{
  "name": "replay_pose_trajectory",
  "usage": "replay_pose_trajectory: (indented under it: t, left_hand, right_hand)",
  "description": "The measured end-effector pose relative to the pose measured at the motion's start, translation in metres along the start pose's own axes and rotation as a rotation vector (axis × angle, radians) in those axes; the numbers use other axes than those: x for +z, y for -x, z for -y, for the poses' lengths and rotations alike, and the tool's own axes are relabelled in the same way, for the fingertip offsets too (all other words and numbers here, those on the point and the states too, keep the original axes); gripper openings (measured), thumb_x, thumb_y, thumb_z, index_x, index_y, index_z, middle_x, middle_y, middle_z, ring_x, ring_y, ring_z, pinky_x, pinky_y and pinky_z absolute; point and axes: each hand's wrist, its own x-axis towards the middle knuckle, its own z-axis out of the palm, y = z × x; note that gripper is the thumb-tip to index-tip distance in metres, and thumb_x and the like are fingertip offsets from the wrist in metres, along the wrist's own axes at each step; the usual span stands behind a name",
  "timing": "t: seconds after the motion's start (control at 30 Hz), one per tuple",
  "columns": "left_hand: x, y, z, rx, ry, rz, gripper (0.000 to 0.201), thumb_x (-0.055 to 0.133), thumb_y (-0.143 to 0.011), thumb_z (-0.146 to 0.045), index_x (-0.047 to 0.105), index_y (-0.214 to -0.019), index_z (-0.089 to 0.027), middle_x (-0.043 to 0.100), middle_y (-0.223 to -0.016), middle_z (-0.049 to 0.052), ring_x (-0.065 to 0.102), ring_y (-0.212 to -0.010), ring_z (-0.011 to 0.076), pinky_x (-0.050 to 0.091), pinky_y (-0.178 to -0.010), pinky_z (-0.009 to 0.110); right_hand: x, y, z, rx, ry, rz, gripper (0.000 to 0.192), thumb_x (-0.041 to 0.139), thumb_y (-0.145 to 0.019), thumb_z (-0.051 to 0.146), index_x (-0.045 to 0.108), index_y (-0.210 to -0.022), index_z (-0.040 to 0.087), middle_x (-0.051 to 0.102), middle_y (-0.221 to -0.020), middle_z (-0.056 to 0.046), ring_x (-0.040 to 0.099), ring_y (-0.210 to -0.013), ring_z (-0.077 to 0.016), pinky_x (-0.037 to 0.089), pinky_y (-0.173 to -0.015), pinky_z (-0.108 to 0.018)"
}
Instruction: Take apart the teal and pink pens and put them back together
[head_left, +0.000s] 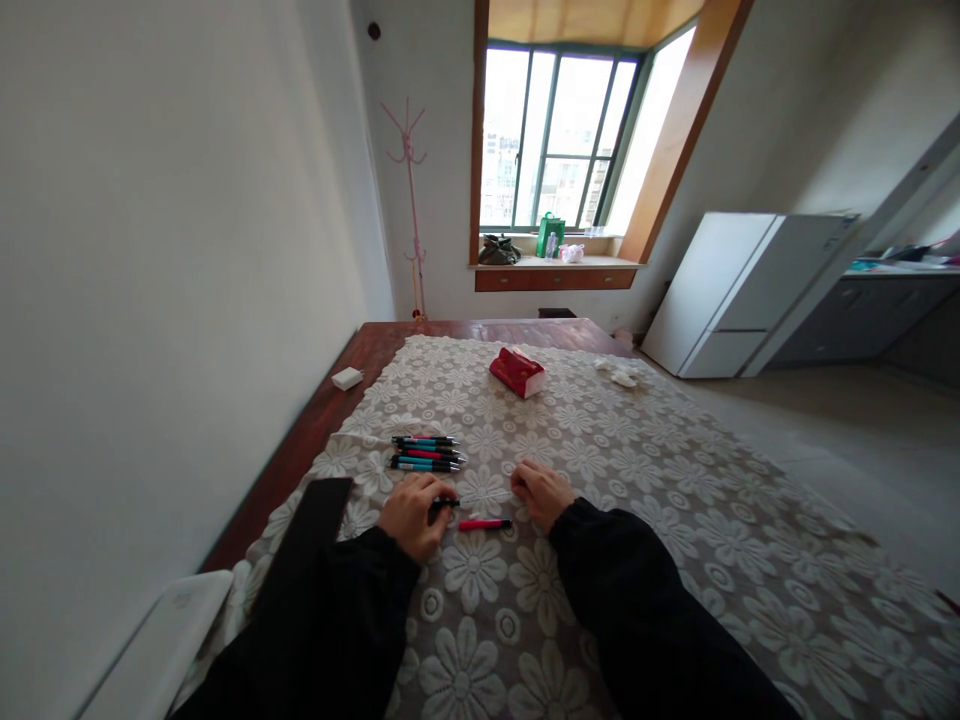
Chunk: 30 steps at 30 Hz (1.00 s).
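My left hand (410,514) rests on the lace tablecloth (675,520) with its fingers closed on a small black pen part (444,504). A pink pen barrel (484,524) lies on the cloth between my two hands, touching neither. My right hand (541,492) sits just right of it with fingers curled; whether it holds anything small I cannot tell. Several pink and blue pens (424,454) lie side by side just beyond my left hand.
A red tissue pack (517,372) lies farther back on the table, a white crumpled tissue (619,374) at the far right, a white charger (347,378) on the bare wood at left. A black flat object (315,520) lies by my left sleeve. A white fridge (742,290) stands at right.
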Motion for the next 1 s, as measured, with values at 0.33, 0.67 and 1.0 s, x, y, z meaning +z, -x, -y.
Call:
replay_pose_trajectory:
  t: [0.33, 0.67, 1.0]
  left_hand:
    - [-0.001, 0.001, 0.000, 0.043, 0.009, 0.019, 0.018, 0.059, -0.081, -0.018, 0.068, -0.094, -0.025, 0.067, -0.098, 0.004, 0.057, -0.099, 0.0242, 0.042, -0.089, 0.039]
    - [0.005, -0.001, 0.007, 0.158, 0.085, 0.058, 0.019, 0.056, -0.086, -0.017, 0.069, -0.099, -0.024, 0.070, -0.099, 0.002, 0.058, -0.097, 0.0217, 0.045, -0.088, 0.034]
    - [0.004, 0.000, 0.003, 0.229, 0.015, 0.041, 0.033, 0.050, -0.086, -0.013, 0.067, -0.110, -0.027, 0.070, -0.102, 0.002, 0.056, -0.095, 0.0224, 0.045, -0.088, 0.037]
  right_hand:
    - [0.003, 0.001, 0.011, -0.023, 0.003, 0.010, 0.011, 0.055, -0.082, 0.007, 0.058, -0.080, 0.018, 0.060, -0.087, -0.004, 0.056, -0.084, -0.0175, 0.041, -0.077, -0.027]
    - [0.014, 0.003, 0.035, -0.151, -0.120, -0.035, 0.012, 0.055, -0.085, 0.009, 0.056, -0.080, 0.019, 0.060, -0.082, -0.003, 0.055, -0.078, -0.0171, 0.042, -0.074, -0.028]
    - [0.019, 0.002, 0.033, -0.243, -0.145, -0.117, 0.012, 0.055, -0.087, 0.010, 0.055, -0.079, 0.020, 0.060, -0.080, -0.002, 0.054, -0.078, -0.0170, 0.042, -0.074, -0.028]
